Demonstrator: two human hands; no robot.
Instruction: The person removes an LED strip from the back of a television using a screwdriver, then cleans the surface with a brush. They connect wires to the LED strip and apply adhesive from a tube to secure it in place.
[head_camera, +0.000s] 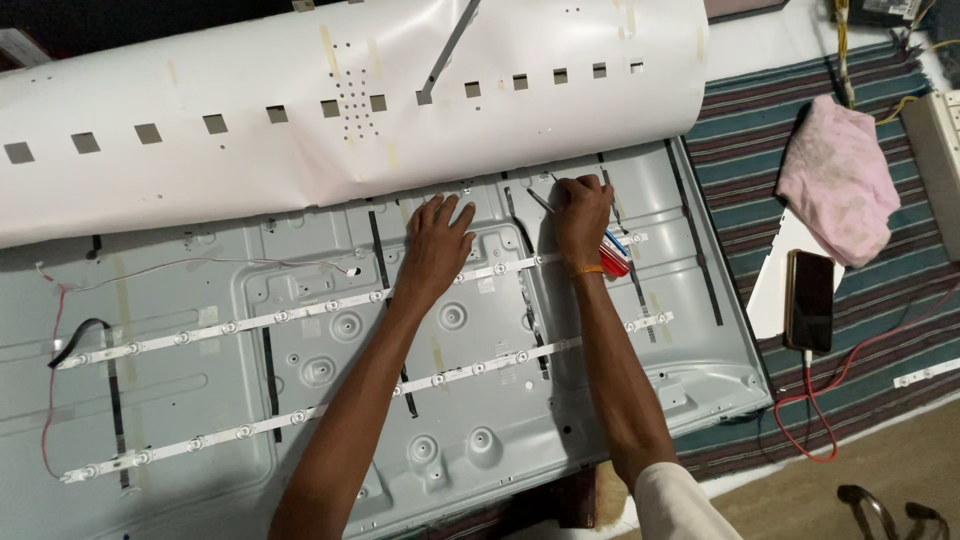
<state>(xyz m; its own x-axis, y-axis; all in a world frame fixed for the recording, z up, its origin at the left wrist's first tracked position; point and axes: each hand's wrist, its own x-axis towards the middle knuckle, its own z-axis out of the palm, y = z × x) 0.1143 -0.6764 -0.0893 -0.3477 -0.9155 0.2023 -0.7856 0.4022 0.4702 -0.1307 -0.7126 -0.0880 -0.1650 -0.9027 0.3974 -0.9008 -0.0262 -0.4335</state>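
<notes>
I log: left hand (437, 243) fingers spread flat on metal panel (300, 420), bracing. Right hand (582, 215) pinching thin tool (541, 200), tip beyond fingertips; light strip (300, 315) below both. White sheet (300, 110) rolled back above knuckles.

Orange wristband (590, 269), white sleeve (680, 505), bare forearms

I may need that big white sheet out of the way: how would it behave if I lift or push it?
The white sheet is probably thin and floppy: it curls back in a bulging roll over the metal panel. Its rows of cut-out holes suggest it could crease or tear if tugged. It may spring or slump back once released.
</notes>
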